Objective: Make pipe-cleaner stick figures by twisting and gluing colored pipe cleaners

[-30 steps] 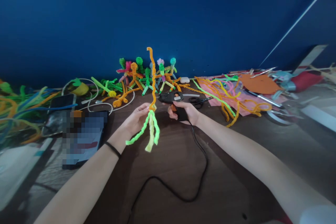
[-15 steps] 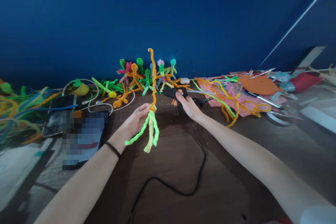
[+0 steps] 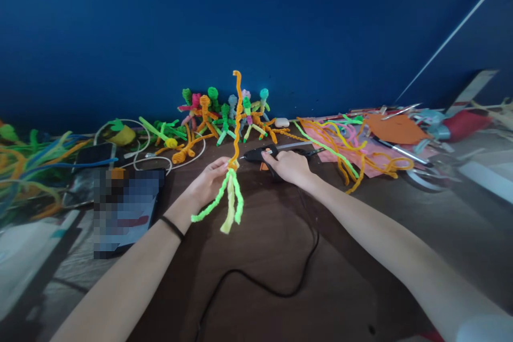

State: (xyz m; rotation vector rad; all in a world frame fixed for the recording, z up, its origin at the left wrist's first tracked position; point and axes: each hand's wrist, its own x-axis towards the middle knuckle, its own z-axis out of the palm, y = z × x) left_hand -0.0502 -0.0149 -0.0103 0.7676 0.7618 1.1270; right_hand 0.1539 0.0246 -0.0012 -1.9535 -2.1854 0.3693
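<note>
My left hand [image 3: 211,180] pinches a pipe cleaner figure [image 3: 231,192] at its orange knot. Green and pale yellow strands hang below the knot, and one long orange pipe cleaner [image 3: 238,112] rises from it, bent at the top. My right hand [image 3: 290,166] is wrapped round a black glue gun [image 3: 256,154] with a glue stick [image 3: 294,145] out of its back. The nozzle points left, close to the knot; whether it touches cannot be made out. From the gun a black cord [image 3: 264,289] runs over the table.
Several finished pipe cleaner figures [image 3: 205,109] stand along the blue wall. At the left are loose pipe cleaners [image 3: 28,171], a phone [image 3: 94,171] and a tablet [image 3: 160,184]. Orange pipe cleaners [image 3: 352,171], pink paper and scissors lie at the right. A white earbud case [image 3: 281,123] sits behind the gun.
My right hand has brought the glue gun lower, its nozzle now nearer the knot's height. The upright orange pipe cleaner has swayed slightly right. My left hand has hardly moved.
</note>
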